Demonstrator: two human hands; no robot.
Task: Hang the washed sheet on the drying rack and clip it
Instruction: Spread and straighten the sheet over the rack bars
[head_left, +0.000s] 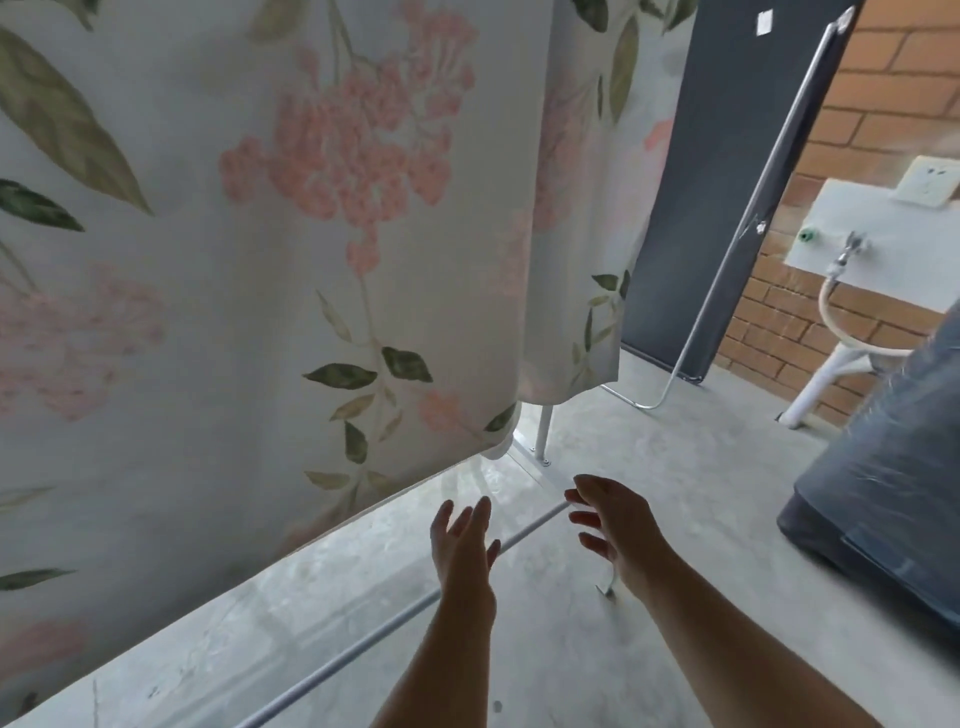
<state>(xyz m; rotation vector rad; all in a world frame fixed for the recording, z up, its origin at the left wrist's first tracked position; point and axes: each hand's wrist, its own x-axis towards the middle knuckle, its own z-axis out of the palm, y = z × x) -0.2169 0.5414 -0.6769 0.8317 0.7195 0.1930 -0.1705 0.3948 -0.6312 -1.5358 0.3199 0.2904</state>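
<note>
A white sheet (249, 270) printed with pink flowers and green leaves hangs over the drying rack and fills the left and middle of the view. Its lower hem ends just above the floor. The rack's white metal frame (540, 434) shows below the hem, with a low bar (363, 642) running across the floor. My left hand (465, 545) and my right hand (610, 519) are both held out low, below the sheet's right corner, fingers spread and holding nothing. Neither hand touches the sheet. No clips are visible.
A dark panel (727, 182) with a leaning white rod (753, 228) stands behind the sheet. On the right is a brick wall (893, 88) with a tap (847, 254), a hose and a socket. A dark blue bulky object (883, 478) sits at the right edge. The floor is grey concrete.
</note>
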